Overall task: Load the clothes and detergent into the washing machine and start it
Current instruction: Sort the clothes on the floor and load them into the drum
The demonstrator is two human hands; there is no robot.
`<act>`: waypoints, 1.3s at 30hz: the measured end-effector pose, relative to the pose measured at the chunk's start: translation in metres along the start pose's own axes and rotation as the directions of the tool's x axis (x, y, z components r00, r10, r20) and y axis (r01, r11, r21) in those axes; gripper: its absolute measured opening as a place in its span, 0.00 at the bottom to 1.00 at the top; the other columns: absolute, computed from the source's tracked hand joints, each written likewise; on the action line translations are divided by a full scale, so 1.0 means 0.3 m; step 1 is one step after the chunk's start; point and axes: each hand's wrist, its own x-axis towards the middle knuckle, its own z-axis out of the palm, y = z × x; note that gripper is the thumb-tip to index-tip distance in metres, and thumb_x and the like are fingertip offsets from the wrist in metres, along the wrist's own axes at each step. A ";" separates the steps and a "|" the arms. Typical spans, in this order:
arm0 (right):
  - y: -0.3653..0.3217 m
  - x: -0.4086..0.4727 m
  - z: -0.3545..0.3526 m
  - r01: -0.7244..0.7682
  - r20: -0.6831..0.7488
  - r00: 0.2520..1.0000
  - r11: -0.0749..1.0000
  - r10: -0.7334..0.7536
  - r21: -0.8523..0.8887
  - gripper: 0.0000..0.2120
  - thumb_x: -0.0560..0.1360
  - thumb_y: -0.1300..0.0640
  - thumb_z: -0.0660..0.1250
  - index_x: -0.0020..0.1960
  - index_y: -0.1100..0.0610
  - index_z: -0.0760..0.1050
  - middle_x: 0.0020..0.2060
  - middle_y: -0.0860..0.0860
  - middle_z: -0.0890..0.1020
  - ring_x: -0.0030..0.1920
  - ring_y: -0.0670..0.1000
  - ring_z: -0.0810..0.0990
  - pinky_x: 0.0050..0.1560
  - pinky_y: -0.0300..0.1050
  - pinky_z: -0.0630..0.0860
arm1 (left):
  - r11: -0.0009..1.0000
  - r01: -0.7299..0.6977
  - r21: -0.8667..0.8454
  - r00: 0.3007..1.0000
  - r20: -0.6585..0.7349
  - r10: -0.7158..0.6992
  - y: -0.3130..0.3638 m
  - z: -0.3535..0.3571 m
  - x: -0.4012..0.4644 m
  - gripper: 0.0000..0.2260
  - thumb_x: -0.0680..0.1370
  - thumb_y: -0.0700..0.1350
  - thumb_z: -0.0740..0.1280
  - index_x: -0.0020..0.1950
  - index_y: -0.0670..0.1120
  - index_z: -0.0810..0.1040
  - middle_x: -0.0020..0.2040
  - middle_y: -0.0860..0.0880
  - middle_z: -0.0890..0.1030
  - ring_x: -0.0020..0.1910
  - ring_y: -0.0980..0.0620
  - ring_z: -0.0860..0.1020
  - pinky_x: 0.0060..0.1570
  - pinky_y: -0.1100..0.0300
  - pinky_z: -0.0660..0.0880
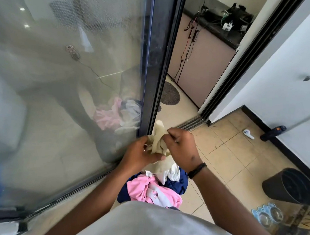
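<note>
Cream-coloured fabric is bunching between my two hands: my left hand is curling under the cream garment and gripping it, and my right hand is pinching its upper edge from above, fingers closed on the cloth. Below my wrists, the rest of the clothes are hanging in a loose bundle against my body, pink, white and navy pieces overlapping; what is supporting them I cannot tell.

Risk, as I am judging it: both hands are occupied with one garment, so the bundle beneath is relying on little else, and a piece could be slipping to the tiled floor unnoticed. Trailing cloth could also be catching in the door track just ahead of my hands.

To my left the glass sliding door is standing close; a swinging elbow could be knocking it. On the floor to my right, a black bin and a white controller are lying near the wall, both trip hazards if I am stepping sideways.

Farther through the opening, a round mat and dangling cables are presenting snagging points. No washing machine or detergent is showing in view.
</note>
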 end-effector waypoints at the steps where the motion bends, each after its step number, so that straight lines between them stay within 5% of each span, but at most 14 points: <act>1: -0.020 0.003 0.001 0.021 0.024 0.999 1.000 -0.021 0.019 0.19 0.73 0.64 0.65 0.29 0.55 0.60 0.24 0.50 0.63 0.27 0.47 0.60 0.29 0.44 0.60 | 0.998 -0.019 0.054 0.999 -0.041 0.021 0.008 0.009 0.010 0.13 0.70 0.44 0.80 0.49 0.52 0.79 0.41 0.56 0.83 0.38 0.64 0.80 0.37 0.68 0.73; 4: -0.023 0.018 -0.001 0.050 0.078 0.995 0.997 -0.054 0.058 0.13 0.74 0.58 0.64 0.33 0.63 0.67 0.27 0.58 0.73 0.29 0.56 0.67 0.31 0.50 0.68 | 0.988 -0.051 0.148 0.989 -0.131 0.070 0.022 0.027 0.037 0.07 0.74 0.43 0.74 0.46 0.53 0.79 0.39 0.56 0.82 0.40 0.59 0.81 0.36 0.64 0.72; 7: 0.018 0.027 -0.023 0.005 0.094 0.995 0.990 -0.018 0.138 0.10 0.72 0.53 0.64 0.49 0.56 0.79 0.37 0.52 0.81 0.38 0.51 0.80 0.41 0.47 0.77 | 0.995 -0.041 0.086 0.979 -0.194 0.057 0.033 0.033 0.058 0.05 0.74 0.46 0.74 0.49 0.50 0.83 0.41 0.54 0.84 0.41 0.58 0.82 0.39 0.62 0.76; 11: 0.159 0.020 -0.039 -0.118 0.125 0.987 0.983 0.100 0.143 0.27 0.68 0.50 0.63 0.67 0.49 0.72 0.52 0.50 0.79 0.50 0.48 0.80 0.51 0.44 0.79 | 0.998 -0.056 0.037 0.946 -0.318 0.065 0.079 0.046 0.071 0.05 0.76 0.47 0.74 0.45 0.46 0.81 0.37 0.55 0.83 0.36 0.65 0.79 0.35 0.69 0.72; 14: 0.309 0.016 -0.010 -0.220 0.253 0.945 0.975 0.207 0.025 0.29 0.71 0.50 0.65 0.71 0.50 0.67 0.60 0.53 0.77 0.56 0.52 0.79 0.54 0.50 0.80 | 0.997 -0.071 0.000 0.926 -0.372 0.066 0.125 0.063 0.077 0.09 0.74 0.51 0.74 0.44 0.46 0.82 0.37 0.53 0.85 0.37 0.60 0.82 0.37 0.61 0.76; 18: 0.448 0.034 0.010 -0.200 0.517 0.825 0.974 0.228 -0.110 0.36 0.72 0.52 0.74 0.75 0.47 0.61 0.64 0.46 0.74 0.62 0.49 0.74 0.60 0.46 0.75 | 0.993 -0.090 -0.082 0.900 -0.432 0.046 0.183 0.087 0.074 0.10 0.73 0.52 0.73 0.47 0.47 0.83 0.41 0.52 0.86 0.42 0.56 0.84 0.45 0.56 0.80; 22: 0.488 0.052 0.033 -0.169 0.609 0.782 0.986 0.134 0.000 0.30 0.69 0.51 0.76 0.68 0.46 0.69 0.57 0.44 0.80 0.55 0.47 0.79 0.54 0.42 0.77 | 0.978 -0.089 -0.186 0.853 -0.521 -0.021 0.220 0.093 0.033 0.12 0.72 0.51 0.73 0.50 0.45 0.84 0.45 0.50 0.87 0.46 0.53 0.85 0.49 0.55 0.81; 26: 0.486 0.081 0.092 -0.078 0.628 0.773 0.996 0.091 -0.049 0.14 0.70 0.52 0.71 0.49 0.61 0.80 0.43 0.54 0.84 0.45 0.53 0.82 0.46 0.46 0.75 | 0.966 -0.069 -0.250 0.773 -0.626 -0.107 0.221 0.089 -0.049 0.02 0.76 0.41 0.75 0.46 0.44 0.83 0.39 0.54 0.85 0.39 0.58 0.83 0.41 0.62 0.78; 28: 0.472 0.081 0.121 -0.029 0.665 0.746 0.999 0.035 -0.020 0.17 0.66 0.48 0.64 0.40 0.62 0.79 0.37 0.56 0.83 0.42 0.58 0.82 0.45 0.51 0.75 | 0.968 -0.010 -0.251 0.704 -0.689 -0.171 0.189 0.089 -0.114 0.02 0.76 0.41 0.74 0.46 0.46 0.83 0.38 0.56 0.85 0.38 0.60 0.82 0.40 0.64 0.76; 31: 0.453 0.063 0.171 0.037 0.703 0.709 0.998 -0.060 0.048 0.16 0.78 0.53 0.65 0.33 0.55 0.70 0.29 0.50 0.76 0.35 0.53 0.75 0.37 0.45 0.69 | 0.954 0.078 -0.289 0.593 -0.756 -0.277 0.129 0.091 -0.251 0.04 0.76 0.42 0.74 0.47 0.49 0.82 0.38 0.58 0.85 0.38 0.62 0.82 0.39 0.64 0.78; 35: 0.381 0.030 0.269 0.042 0.757 0.635 0.985 -0.156 0.169 0.19 0.79 0.59 0.66 0.31 0.53 0.66 0.26 0.46 0.69 0.31 0.47 0.67 0.35 0.44 0.64 | 0.904 0.156 -0.399 0.354 -0.832 -0.428 0.047 0.118 -0.486 0.09 0.77 0.40 0.73 0.39 0.47 0.76 0.27 0.58 0.78 0.29 0.63 0.75 0.31 0.67 0.74; 39: 0.230 -0.042 0.367 0.088 0.791 0.535 0.951 -0.297 0.297 0.22 0.78 0.61 0.68 0.29 0.51 0.65 0.22 0.44 0.66 0.27 0.41 0.63 0.32 0.43 0.61 | 0.850 0.150 -0.505 0.130 -0.842 -0.524 -0.012 0.146 -0.733 0.09 0.77 0.41 0.73 0.39 0.44 0.76 0.29 0.54 0.77 0.32 0.55 0.75 0.32 0.61 0.75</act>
